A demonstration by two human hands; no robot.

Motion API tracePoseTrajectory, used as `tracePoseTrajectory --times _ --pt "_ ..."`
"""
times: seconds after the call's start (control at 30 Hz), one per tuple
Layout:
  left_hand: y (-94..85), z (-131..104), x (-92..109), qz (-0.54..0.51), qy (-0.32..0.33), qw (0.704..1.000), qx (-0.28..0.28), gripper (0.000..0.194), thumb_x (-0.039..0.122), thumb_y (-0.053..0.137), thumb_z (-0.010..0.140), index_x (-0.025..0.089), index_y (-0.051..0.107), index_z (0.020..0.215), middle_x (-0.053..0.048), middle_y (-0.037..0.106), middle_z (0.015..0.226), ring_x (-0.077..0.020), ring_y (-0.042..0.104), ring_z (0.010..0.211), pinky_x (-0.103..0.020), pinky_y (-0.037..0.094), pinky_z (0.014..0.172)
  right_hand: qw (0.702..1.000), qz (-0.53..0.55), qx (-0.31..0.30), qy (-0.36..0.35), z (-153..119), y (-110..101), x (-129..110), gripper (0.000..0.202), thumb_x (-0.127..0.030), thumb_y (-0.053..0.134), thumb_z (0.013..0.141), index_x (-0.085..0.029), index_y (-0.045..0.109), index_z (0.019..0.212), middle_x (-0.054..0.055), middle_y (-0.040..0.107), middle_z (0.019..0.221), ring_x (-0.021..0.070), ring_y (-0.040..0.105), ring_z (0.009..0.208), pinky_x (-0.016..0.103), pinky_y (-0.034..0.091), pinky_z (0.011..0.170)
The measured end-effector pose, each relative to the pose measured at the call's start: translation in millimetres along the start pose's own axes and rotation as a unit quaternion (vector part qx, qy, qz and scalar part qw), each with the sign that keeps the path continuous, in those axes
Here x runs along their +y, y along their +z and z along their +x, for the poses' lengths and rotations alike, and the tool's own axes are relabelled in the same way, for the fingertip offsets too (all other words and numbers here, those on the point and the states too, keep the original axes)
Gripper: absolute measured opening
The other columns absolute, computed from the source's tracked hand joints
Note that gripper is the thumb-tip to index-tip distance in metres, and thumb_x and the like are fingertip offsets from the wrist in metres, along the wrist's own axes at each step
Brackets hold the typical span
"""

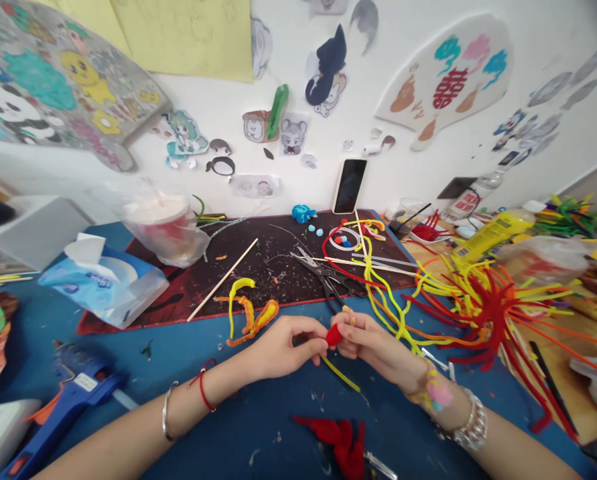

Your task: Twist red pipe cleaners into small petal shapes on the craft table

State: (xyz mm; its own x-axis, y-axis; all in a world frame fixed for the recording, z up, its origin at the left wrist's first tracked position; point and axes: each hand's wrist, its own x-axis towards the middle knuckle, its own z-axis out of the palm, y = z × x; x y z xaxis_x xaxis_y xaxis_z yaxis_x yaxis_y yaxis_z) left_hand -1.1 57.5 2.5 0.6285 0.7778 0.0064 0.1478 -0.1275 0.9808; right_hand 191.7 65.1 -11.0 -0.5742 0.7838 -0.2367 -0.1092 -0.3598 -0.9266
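I count two hands, both nearly closed, on one small red piece (334,335) at mid-desk: the left hand (292,343) pinches its left end between thumb and forefinger, the right hand (371,347) grips its right side, fingers curled. One yellow-green stem (343,375) slants down below them; can't tell which hand has it, if either. One red fuzzy shape (347,445) lies on the blue desk (218,437) nearer the person. One orange-and-yellow fuzzy piece (251,320) sits left of the hands, by the dark mat's (278,233) near edge. On the mat I get one pair of scissors (323,270), one white ring (331,239), two pale-blue blobs (319,232), one blue clump (303,213) at the back. One phone (350,187) leans on the wall. Right: one big tangle of red, yellow and orange stems (498,307), too many to count. Left: one blue glue gun (78,393), one tissue packet (103,280), one bagged cup (163,220).
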Motion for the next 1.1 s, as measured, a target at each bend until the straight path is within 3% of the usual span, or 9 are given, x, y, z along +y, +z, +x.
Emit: tracePoseTrajectory --times 0.13,0.27,0.37,0.47,0.57,0.67,0.83,1.0,1.1 --pt "-0.6 -2.4 6.7 0.031 0.043 0.999 -0.014 0.021 0.030 0.047 0.083 0.015 0.060 0.075 -0.003 0.057 0.071 -0.0121 0.052 0.068 -0.023 0.041 0.067 0.999 0.017 -0.039 -0.016 -1.9 0.1 -0.6 0.028 -0.041 0.059 0.076 -0.017 0.046 0.073 -0.006 0.035 0.057 0.0057 0.029 0.047 0.022 0.022 0.045" --pt "-0.9 -0.9 4.2 -0.090 -0.039 0.994 -0.053 0.028 0.037 0.045 0.083 0.014 0.059 0.078 -0.002 0.057 0.066 -0.0112 0.053 0.062 -0.023 0.041 0.064 0.984 -0.143 -0.053 -0.095 -3.0 -5.7 -6.5 0.022 -0.039 0.050 0.083 -0.017 0.050 0.080 -0.001 0.045 0.070 0.0076 0.038 0.053 0.023 0.033 0.051" --pt "-0.6 1.5 -0.9 -0.212 -0.121 0.967 -0.072 0.041 0.045 0.039 0.084 0.011 0.061 0.083 -0.004 0.058 0.067 -0.0110 0.054 0.057 -0.025 0.043 0.062 0.947 -0.271 -0.053 -0.161 -2.9 -9.4 -10.9 0.018 -0.033 0.045 0.086 -0.019 0.054 0.087 0.003 0.051 0.081 0.0105 0.046 0.064 0.026 0.039 0.059" --pt "0.5 3.6 -4.0 -0.246 -0.153 0.956 -0.045 0.041 0.047 0.043 0.082 0.010 0.060 0.080 -0.003 0.056 0.065 -0.0099 0.053 0.053 -0.024 0.042 0.058 0.906 -0.350 -0.041 -0.235 -2.6 -9.4 -14.6 0.016 -0.027 0.044 0.086 -0.021 0.056 0.095 0.005 0.056 0.087 0.0144 0.052 0.078 0.030 0.042 0.071" --pt "2.7 5.4 -6.1 -0.183 -0.129 0.974 0.021 0.032 0.043 0.047 0.080 0.012 0.056 0.073 0.001 0.052 0.058 -0.0082 0.050 0.050 -0.021 0.038 0.053 0.881 -0.396 -0.017 -0.259 -2.4 -6.7 -15.9 0.017 -0.022 0.046 0.085 -0.022 0.055 0.100 0.005 0.058 0.090 0.0165 0.054 0.084 0.034 0.042 0.078" --pt "5.5 6.6 -8.7 -0.097 -0.101 0.985 0.098 0.028 0.040 0.047 0.080 0.014 0.053 0.071 0.004 0.048 0.050 -0.0081 0.048 0.048 -0.019 0.036 0.050 0.865 -0.436 0.039 -0.244 -1.6 -2.8 -11.6 0.015 -0.026 0.051 0.082 -0.022 0.057 0.095 0.004 0.059 0.086 0.0168 0.055 0.078 0.032 0.043 0.072" --pt "8.9 5.4 -10.2 -0.032 -0.064 0.987 0.140 0.022 0.036 0.049 0.079 0.015 0.055 0.072 0.004 0.051 0.056 -0.0087 0.051 0.049 -0.020 0.039 0.050 0.839 -0.476 0.161 -0.209 0.6 2.5 1.8 0.007 -0.027 0.051 0.081 -0.021 0.053 0.085 0.002 0.059 0.075 0.0149 0.053 0.063 0.028 0.041 0.059" --pt "11.2 1.8 -7.8 0.031 -0.042 0.990 0.134 0.021 0.033 0.047 0.081 0.016 0.057 0.073 0.002 0.056 0.062 -0.0099 0.055 0.053 -0.020 0.040 0.052 0.813 -0.526 0.136 -0.210 0.0 3.6 5.1 0.025 -0.027 0.046 0.083 -0.021 0.041 0.060 0.003 0.060 0.073 0.0148 0.051 0.061 0.028 0.038 0.061" --pt "11.3 2.4 -7.9 0.025 -0.031 0.992 0.122 0.021 0.032 0.047 0.081 0.015 0.057 0.075 0.001 0.057 0.063 -0.0102 0.056 0.055 -0.020 0.041 0.054 0.825 -0.516 0.109 -0.201 -0.7 4.7 2.0 0.028 -0.024 0.040 0.087 -0.020 0.040 0.058 0.001 0.056 0.065 0.0129 0.048 0.057 0.028 0.037 0.062"
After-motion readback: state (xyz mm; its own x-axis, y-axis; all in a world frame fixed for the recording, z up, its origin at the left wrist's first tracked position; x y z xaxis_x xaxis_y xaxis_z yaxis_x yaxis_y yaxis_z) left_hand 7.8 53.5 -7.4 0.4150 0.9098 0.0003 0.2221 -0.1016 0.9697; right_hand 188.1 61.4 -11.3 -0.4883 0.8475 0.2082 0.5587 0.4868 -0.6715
